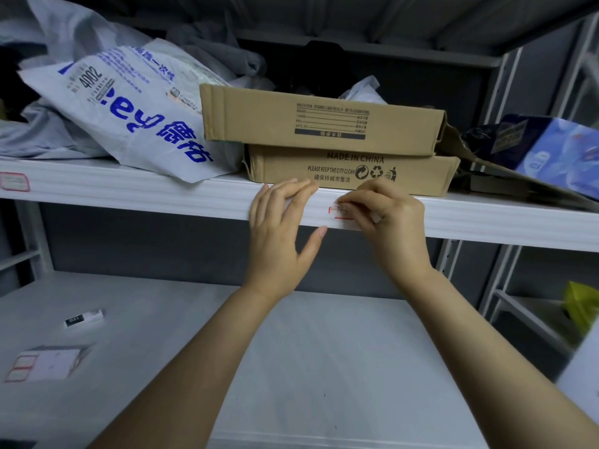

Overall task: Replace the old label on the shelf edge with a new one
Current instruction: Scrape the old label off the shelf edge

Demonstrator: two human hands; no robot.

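- Head view: a red-bordered label (338, 211) sits on the white shelf edge (178, 189), just below the lower of two stacked cardboard boxes (351, 171).
- Whether this is the old label being picked off or a new one being pressed on cannot be told — most of it is hidden under fingers.
- A label sheet (43, 364) lies on the lower shelf (291, 351), so by my judgement the swap is mid-way at best.
- The right hand (389, 222) is curled, fingertips bunched together on the label's right part — pinching or pressing, I cannot tell which.
- The left hand (282, 228) holds nothing: fingers spread flat on the edge just beside the label, thumb hooked beneath the lip.
- Both forearms reach up from below.
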